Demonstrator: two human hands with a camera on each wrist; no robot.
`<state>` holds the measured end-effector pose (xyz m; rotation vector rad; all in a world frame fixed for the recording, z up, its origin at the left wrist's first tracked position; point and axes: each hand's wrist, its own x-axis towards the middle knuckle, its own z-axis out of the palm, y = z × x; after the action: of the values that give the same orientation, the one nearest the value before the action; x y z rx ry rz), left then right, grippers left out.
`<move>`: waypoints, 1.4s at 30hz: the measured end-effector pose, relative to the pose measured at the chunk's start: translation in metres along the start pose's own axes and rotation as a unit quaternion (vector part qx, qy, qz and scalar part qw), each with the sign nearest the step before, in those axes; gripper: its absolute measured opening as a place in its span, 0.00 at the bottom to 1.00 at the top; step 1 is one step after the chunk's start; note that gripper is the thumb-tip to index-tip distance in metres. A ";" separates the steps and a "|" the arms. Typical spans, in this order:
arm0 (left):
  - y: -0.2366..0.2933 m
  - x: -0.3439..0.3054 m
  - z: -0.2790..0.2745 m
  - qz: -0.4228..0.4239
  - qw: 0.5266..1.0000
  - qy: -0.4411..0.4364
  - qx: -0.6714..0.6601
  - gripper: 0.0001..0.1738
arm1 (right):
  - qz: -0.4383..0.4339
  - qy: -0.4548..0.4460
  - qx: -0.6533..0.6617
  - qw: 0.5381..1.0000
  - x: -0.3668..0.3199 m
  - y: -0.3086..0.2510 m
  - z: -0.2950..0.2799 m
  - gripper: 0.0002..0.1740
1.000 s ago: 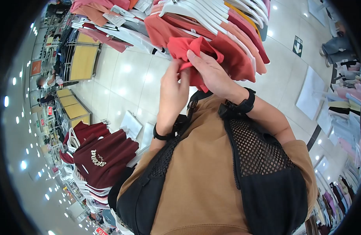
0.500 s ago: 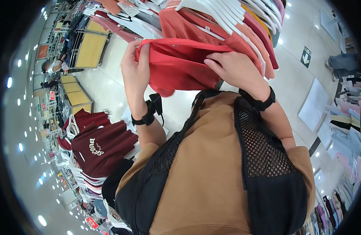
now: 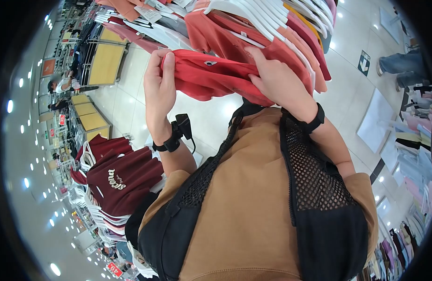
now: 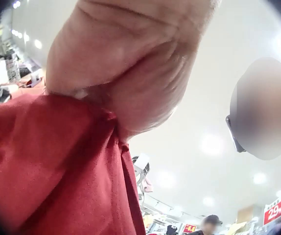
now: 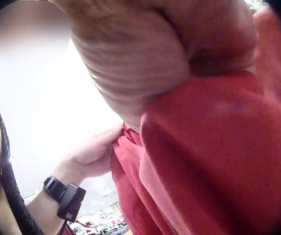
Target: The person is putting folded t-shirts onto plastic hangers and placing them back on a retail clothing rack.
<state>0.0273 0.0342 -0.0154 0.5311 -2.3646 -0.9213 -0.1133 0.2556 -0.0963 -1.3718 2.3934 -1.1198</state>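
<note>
Between my two hands a red garment (image 3: 211, 77) is stretched out sideways in front of my chest, with a small label near its upper edge. My left hand (image 3: 160, 82) pinches one end of it, thumb on the near side. At the other end my right hand (image 3: 282, 77) grips the cloth, its index finger extended. In the left wrist view red cloth (image 4: 57, 161) hangs down from that palm. Folds of the garment (image 5: 219, 137) fill much of the right wrist view and hide the fingertips there.
Just beyond the garment stands a rack of tops on white hangers (image 3: 239, 11). Maroon sweatshirts (image 3: 124, 178) hang at the lower left. Farther off are yellow-panelled display stands (image 3: 101, 61), a person in jeans (image 3: 401, 65) at right, and tiled floor (image 3: 347, 84).
The hands were close together around the bunched red garment. They have since moved apart, spreading it wide, and its right end now hangs lower and flatter than half a second ago.
</note>
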 end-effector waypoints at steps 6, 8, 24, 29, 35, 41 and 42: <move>0.002 -0.012 0.019 -0.115 0.962 -0.025 -0.247 0.10 | -0.025 0.023 -0.002 0.999 0.004 -0.003 -0.002 0.12; -0.009 -0.017 0.018 -0.136 0.980 -0.060 -0.135 0.13 | -0.016 0.078 0.062 0.995 0.004 -0.009 -0.008 0.13; -0.088 -0.065 0.049 -0.132 0.990 -0.039 0.029 0.23 | 0.020 0.065 0.030 0.997 -0.010 0.005 -0.011 0.10; -0.063 -0.056 0.053 -0.206 0.960 0.055 -0.181 0.15 | -0.011 -0.134 -0.020 0.991 -0.008 -0.002 -0.046 0.15; -0.051 -0.052 0.053 -0.179 0.949 0.094 -0.244 0.11 | -0.014 0.187 0.075 0.979 0.058 0.013 -0.108 0.09; -0.029 -0.048 0.052 -0.212 0.938 0.086 -0.261 0.10 | -0.114 0.303 -0.096 0.941 0.127 0.062 -0.111 0.13; -0.030 -0.047 0.053 -0.199 0.944 0.101 -0.242 0.09 | -0.133 0.307 -0.129 0.934 0.133 0.066 -0.108 0.16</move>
<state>0.0361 0.0652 -0.0854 0.8652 -1.7813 -1.4936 -0.2841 0.2260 -0.0365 -1.6623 2.9329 -1.5380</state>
